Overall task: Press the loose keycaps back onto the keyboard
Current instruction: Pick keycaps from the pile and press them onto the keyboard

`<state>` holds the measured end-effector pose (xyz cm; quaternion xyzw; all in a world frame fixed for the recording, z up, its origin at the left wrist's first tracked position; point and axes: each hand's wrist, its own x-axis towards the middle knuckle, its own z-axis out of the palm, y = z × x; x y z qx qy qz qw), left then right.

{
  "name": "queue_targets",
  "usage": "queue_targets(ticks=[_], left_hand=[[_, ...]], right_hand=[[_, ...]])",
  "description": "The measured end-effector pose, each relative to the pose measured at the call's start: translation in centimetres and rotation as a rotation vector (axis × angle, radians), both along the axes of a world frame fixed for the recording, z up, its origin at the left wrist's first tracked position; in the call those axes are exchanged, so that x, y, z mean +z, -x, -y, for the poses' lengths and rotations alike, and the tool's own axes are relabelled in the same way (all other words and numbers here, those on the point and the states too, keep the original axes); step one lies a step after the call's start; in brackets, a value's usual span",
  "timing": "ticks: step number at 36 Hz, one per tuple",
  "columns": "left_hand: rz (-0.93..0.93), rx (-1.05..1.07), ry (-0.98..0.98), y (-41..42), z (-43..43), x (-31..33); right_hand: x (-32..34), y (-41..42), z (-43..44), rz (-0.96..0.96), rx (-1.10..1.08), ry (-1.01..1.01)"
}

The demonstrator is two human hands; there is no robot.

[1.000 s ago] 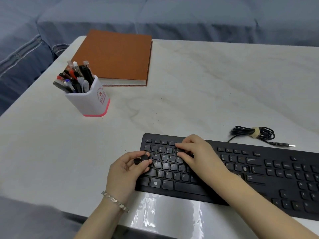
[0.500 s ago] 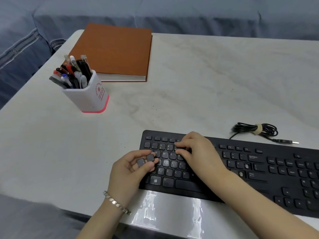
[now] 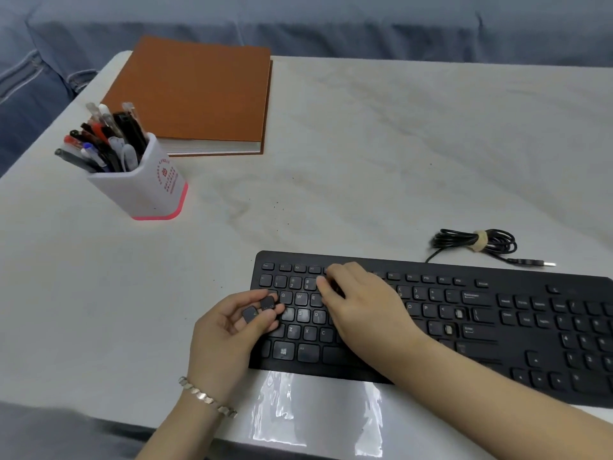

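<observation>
Left hand (image 3: 229, 333) pinches two loose keycaps (image 3: 250, 314)

Thumb and fingertips hold both small black caps just above the keyboard (image 3: 530, 281), at its left end. Right hand (image 3: 361, 307) sets bent fingers on the number row; whether it holds anything is hidden. The caps look light, hard and smooth, probably slippery: best gripped by their side edges.

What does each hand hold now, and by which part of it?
The left hand holds two loose keycaps, pinched by their edges between thumb and curled fingers. The right hand presses down on the keyboard; whether it holds anything cannot be told.
</observation>
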<state>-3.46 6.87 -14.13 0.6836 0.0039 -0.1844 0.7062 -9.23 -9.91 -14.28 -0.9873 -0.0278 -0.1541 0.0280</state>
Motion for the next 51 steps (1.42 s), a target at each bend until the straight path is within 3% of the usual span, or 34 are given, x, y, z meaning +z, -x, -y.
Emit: queue_targets(ticks=[8, 15, 19, 21, 27, 32, 42, 51], left_hand=[[0.011, -0.006, 0.022, 0.2, -0.1, 0.8], [0.057, -0.075, 0.005, 0.4, -0.4, 1.7], [0.060, -0.120, -0.009, 0.5, -0.1, 2.1], [0.080, -0.135, -0.024, 0.6, 0.3, 2.3], [0.271, -0.200, -0.233, 1.1, 2.1, 2.8], [0.355, -0.270, -0.318, 2.3, 3.9, 2.6], [0.404, -0.431, -0.360, 4.5, 6.1, 1.9], [0.417, -0.382, -0.408, 3.8, 5.7, 1.5]], right_hand=[[-0.8, 0.7, -1.0, 0.003, -0.068, 0.020], [-0.2, 1.0, -0.7, -0.049, -0.112, -0.204], [0.7, 0.7, 0.8, -0.203, -0.098, -0.452], [1.0, 1.1, 0.9, -0.187, -0.103, -0.628], [2.3, 2.6, -0.5, -0.178, -0.327, -1.483], [2.9, 3.7, 0.0, -0.203, -0.406, -1.748], [2.3, 6.5, 2.0, -0.144, -0.526, -1.828], [3.2, 10.4, 8.1, 0.024, -0.588, -1.514]])
